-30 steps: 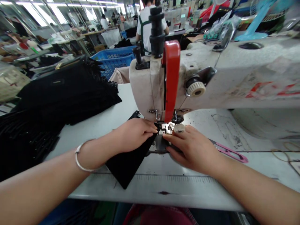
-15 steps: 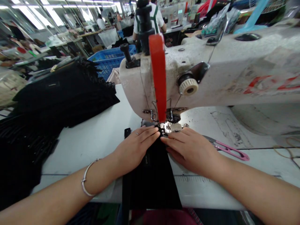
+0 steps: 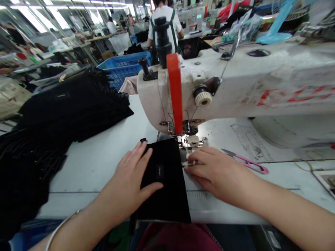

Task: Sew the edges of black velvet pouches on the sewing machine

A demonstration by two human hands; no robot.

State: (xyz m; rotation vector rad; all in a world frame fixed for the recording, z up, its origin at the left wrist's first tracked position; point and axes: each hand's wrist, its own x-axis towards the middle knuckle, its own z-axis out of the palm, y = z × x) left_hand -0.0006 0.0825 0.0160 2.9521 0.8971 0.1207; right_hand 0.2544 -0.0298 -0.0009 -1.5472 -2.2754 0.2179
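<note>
A black fabric piece (image 3: 170, 188) with a small label lies flat, its top edge at the presser foot (image 3: 192, 140) of a white sewing machine (image 3: 235, 83). My left hand (image 3: 133, 177) rests on the fabric's left side, fingers spread, thumb beside the label. To the right of the fabric, just below the presser foot, is my right hand (image 3: 211, 170), with its thumb and fingers curled together by the fabric's edge; whatever lies between the fingertips is too small to make out. Pink-handled snips (image 3: 250, 164) lie on the table beyond my right hand.
Stacked black fabric pieces (image 3: 75, 104) cover the table's left side. A blue crate (image 3: 123, 69) stands behind the table. Farther back, a person (image 3: 167, 28) in a white top faces away. The machine's red lever (image 3: 175, 94) hangs above the sewing area.
My left hand has moved left and down from the presser foot and spread over the fabric, uncovering its label. My right hand's fingers have curled. The fabric now lies wider and farther left.
</note>
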